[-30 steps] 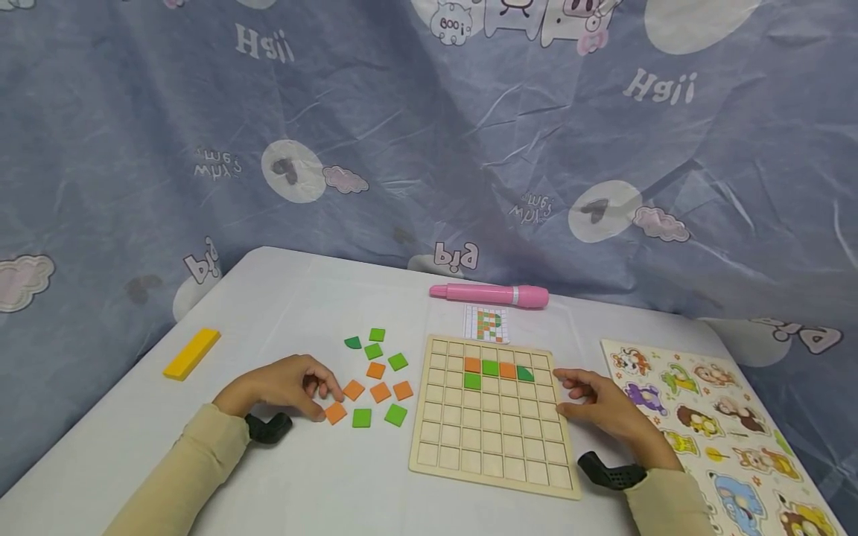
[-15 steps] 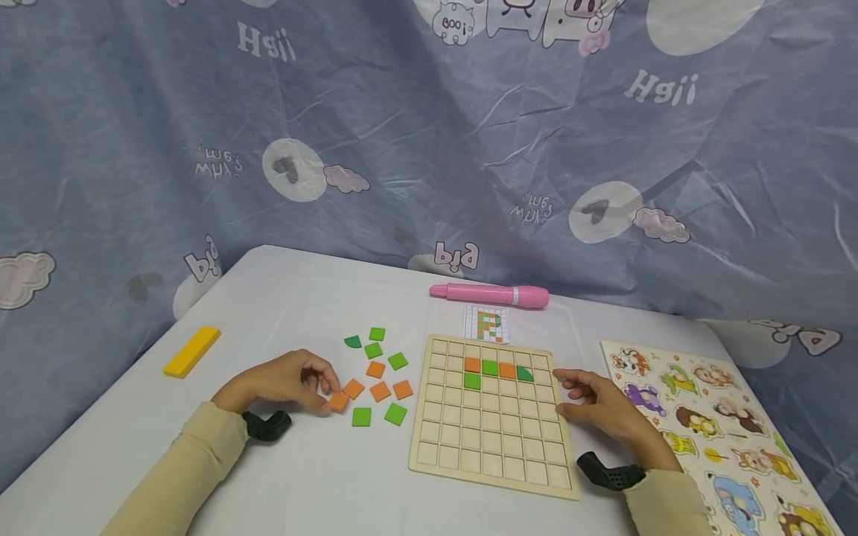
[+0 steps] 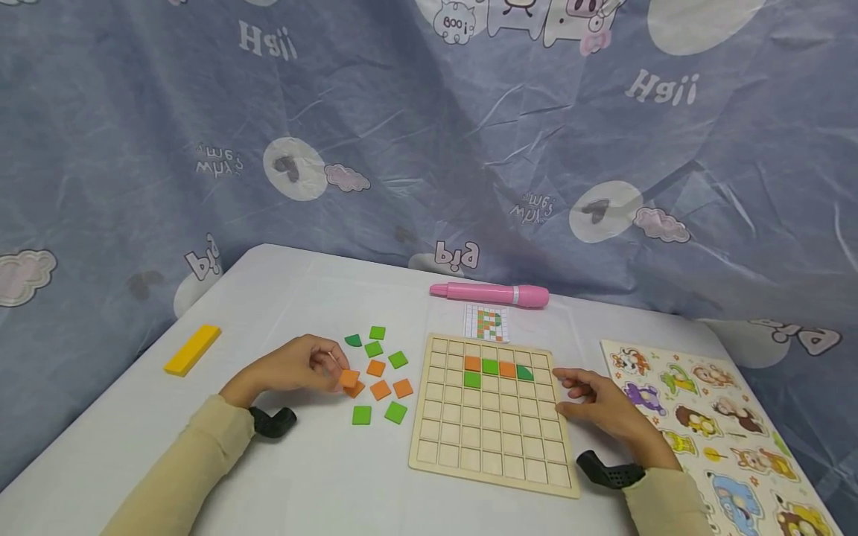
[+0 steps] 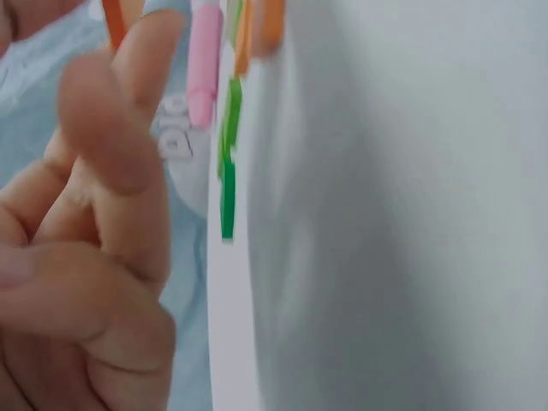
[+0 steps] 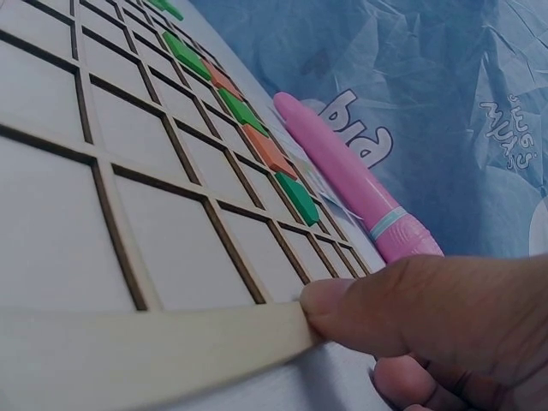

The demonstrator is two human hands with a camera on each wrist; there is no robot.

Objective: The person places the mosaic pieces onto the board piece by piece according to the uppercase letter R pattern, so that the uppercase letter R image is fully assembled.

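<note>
My left hand pinches an orange square tile between thumb and finger, raised above another orange tile. In the left wrist view the held tile shows at the top edge. My right hand rests at the right edge of a wooden grid board, and its thumb touches the rim. On the board, a row of orange and green squares ends in a dark green quarter-round piece. One green square lies below the row's left end.
Several loose green and orange tiles lie left of the board. Behind it are a pattern card and a pink pen-shaped object. A yellow bar lies far left, an animal puzzle board at right.
My left hand has slid the orange tile away from me and to the right along the table, then lifted it over a neighbouring orange tile. The right hand stays at the board's edge.
</note>
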